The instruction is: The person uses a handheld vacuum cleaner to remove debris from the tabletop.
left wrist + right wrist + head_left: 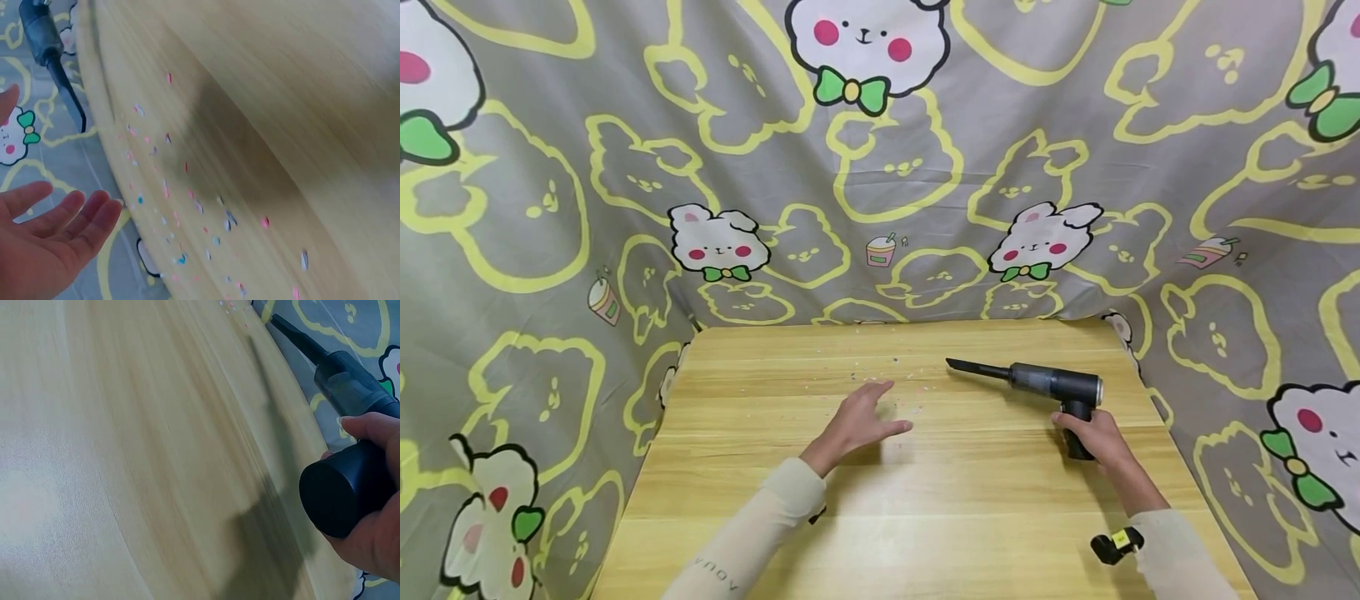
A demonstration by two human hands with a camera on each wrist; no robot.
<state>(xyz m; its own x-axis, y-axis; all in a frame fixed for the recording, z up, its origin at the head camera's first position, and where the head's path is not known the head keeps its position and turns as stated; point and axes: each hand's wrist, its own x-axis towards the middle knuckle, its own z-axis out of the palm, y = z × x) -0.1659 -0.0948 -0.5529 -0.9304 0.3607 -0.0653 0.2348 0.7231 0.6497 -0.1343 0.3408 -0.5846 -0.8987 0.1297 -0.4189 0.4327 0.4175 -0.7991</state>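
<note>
Within the right hand (1101,437), a black, pistol-shaped handheld device with a translucent barrel and narrow nozzle (1052,383) is gripped by its handle and held above the pale wood-grained surface (940,517), its tip pointed toward the left hand's side. The left hand (857,423) is held empty, thumb and fingers spread apart. Around and beyond it, tiny pink, blue and white scraps (229,224) are scattered. Beyond both hands, a grey cloth printed with yellow outlines (917,192) is hung.
</note>
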